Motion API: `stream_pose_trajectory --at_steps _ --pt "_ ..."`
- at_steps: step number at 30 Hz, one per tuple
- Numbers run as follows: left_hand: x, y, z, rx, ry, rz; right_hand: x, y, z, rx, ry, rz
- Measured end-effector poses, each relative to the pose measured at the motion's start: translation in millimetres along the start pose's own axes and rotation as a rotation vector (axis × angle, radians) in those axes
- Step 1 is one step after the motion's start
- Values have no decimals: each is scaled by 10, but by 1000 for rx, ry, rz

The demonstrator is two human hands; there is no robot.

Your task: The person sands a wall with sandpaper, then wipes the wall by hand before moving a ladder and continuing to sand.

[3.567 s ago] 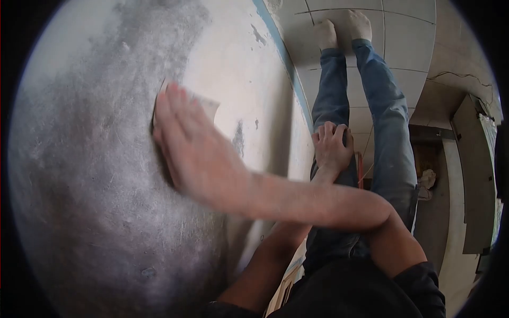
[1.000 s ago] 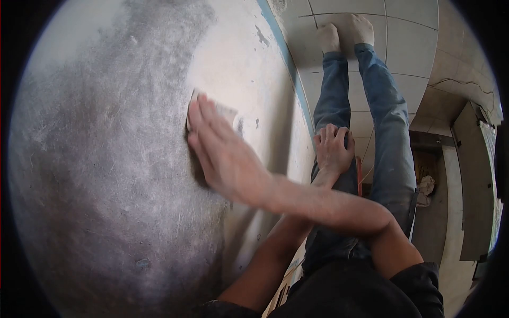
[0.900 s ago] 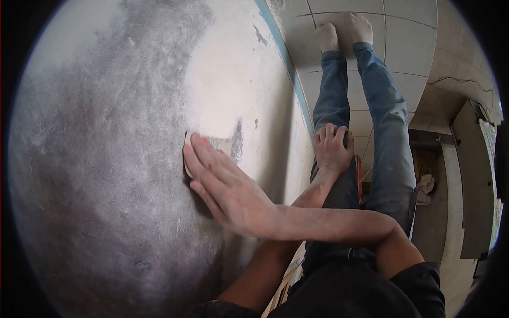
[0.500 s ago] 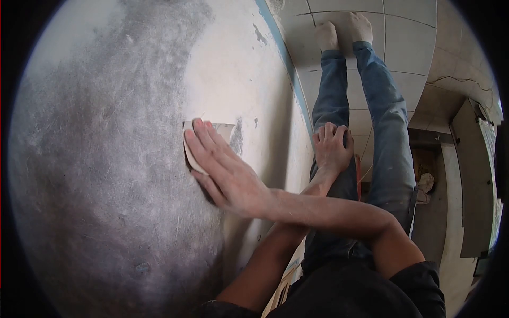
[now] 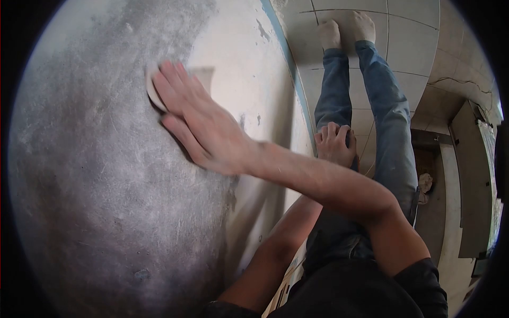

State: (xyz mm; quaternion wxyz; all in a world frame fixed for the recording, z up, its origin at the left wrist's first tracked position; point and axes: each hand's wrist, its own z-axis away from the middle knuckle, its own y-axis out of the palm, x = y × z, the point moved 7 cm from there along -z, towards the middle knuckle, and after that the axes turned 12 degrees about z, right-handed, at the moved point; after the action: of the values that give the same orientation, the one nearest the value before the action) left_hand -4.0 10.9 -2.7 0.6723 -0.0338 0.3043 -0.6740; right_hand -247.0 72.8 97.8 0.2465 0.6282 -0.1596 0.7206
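My right hand (image 5: 199,124) lies flat against a wall (image 5: 106,175), fingers spread, and presses a pale sheet of sandpaper (image 5: 203,77) onto it. The sheet shows only past the fingertips and is blurred. The wall is scuffed dark grey on the left, while its right part (image 5: 238,58) is whitish. My right forearm crosses over my left arm. My left hand (image 5: 335,144) rests curled over my knee, in blue jeans (image 5: 389,122).
A blue stripe (image 5: 289,63) runs along the wall's foot where it meets the pale tiled floor (image 5: 411,32). My bare feet (image 5: 344,29) stand on the tiles close to the wall. A dark door or panel (image 5: 474,180) stands at the right, with a crumpled rag (image 5: 424,183) near it.
My right hand has slid the sandpaper up and to the left along the wall, from the whitish part onto the grey area. My left hand has stayed on my knee.
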Motion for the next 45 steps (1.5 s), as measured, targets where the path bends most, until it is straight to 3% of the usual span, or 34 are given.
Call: stream_pose_trajectory --at_steps 2,5,6,9,12,15,18,22,25,30,33,37,38,41,44,45 --pt "18 -3 44 -3 -6 4 18 -19 -140 -26 27 -35" --pt "7 -4 4 -6 -1 31 322 150 331 62 -47 -70" --pt "8 -11 10 -8 2 31 369 114 420 189 -83 -96" --pt "-39 -58 9 -19 3 31 114 223 108 34 -263 -7" --pt "-47 -52 8 -14 -7 22 -47 -116 -441 143 -34 -71" --pt "-46 -47 -12 -21 3 23 188 137 -110 63 -146 -24" --pt "-48 -59 5 -16 9 16 429 178 265 146 -229 21" --pt "-79 -82 -15 10 -6 6 33 108 -203 20 -295 -54" --pt "-70 -72 -12 8 -7 -5 -34 -26 -417 73 -77 -47" --pt "-67 -86 7 4 4 -7 380 131 381 255 -181 -80" --pt "-99 -116 -10 4 -3 -11 31 165 22 23 -283 -3" --pt "-97 -100 -7 9 -4 -13 -14 -12 -269 83 -51 -36" --pt "-97 -101 -41 0 7 -7 117 76 -109 5 -136 -75" --pt "-58 -78 8 -3 15 -2 353 130 530 247 -132 -115" --pt "-65 -98 -2 -6 7 -2 109 220 285 4 -292 -83" --pt "-75 -102 -9 -4 -3 6 -49 158 94 37 -199 -83"
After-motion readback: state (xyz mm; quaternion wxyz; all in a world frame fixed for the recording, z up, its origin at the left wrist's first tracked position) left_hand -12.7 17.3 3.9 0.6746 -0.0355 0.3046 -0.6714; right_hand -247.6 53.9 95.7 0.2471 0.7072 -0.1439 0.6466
